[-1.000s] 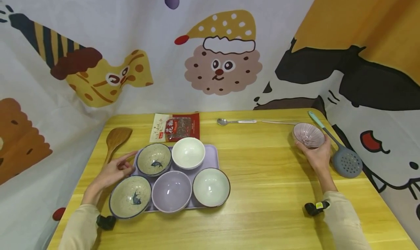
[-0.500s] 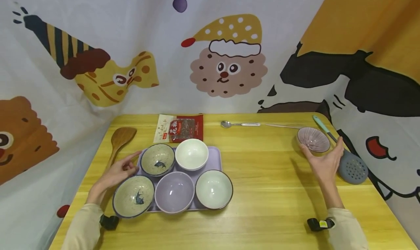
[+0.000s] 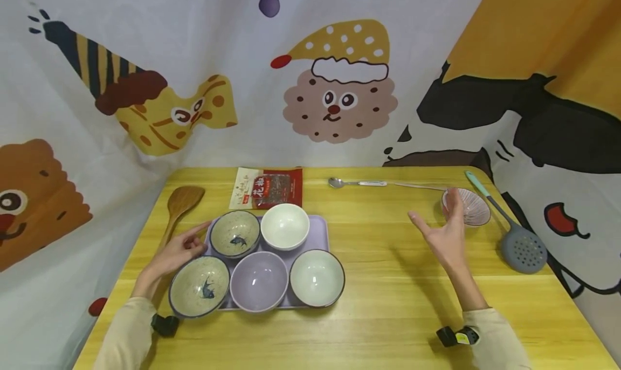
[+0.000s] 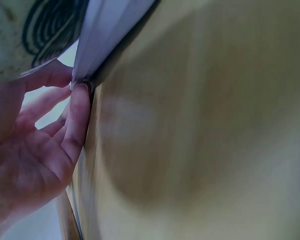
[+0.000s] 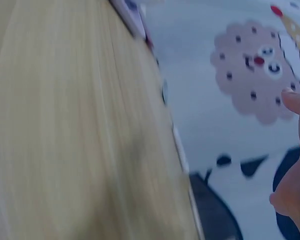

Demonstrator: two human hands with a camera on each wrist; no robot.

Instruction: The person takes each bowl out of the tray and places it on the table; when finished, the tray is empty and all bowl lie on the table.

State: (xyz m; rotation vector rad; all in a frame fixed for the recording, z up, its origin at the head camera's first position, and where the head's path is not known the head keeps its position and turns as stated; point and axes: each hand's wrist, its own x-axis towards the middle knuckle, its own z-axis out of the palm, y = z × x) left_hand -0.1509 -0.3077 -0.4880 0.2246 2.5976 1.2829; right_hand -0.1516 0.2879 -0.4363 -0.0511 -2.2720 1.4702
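Left hand [image 3: 176,249] is laid on the tabletop [image 3: 388,316], grip relaxed, fingertips touching the lilac tray's [image 3: 320,232] left edge. Five empty bowls are carried on the tray, rims up; two speckled ones bear a fish. Right hand [image 3: 443,235] is raised, grip released. Pink ribbed bowl [image 3: 469,207] stands upright, empty, just beyond it, beside the slotted ladle [image 3: 519,246].

Staged kitchen-style tabletop, not a real kitchen: wooden table [image 3: 388,305] hemmed in by cartoon-print curtains [image 3: 335,89], laid with bowls on a tray [image 3: 320,230], spoon [image 3: 356,183], spatula [image 3: 179,208], skimmer [image 3: 521,246], spice packet [image 3: 267,188].
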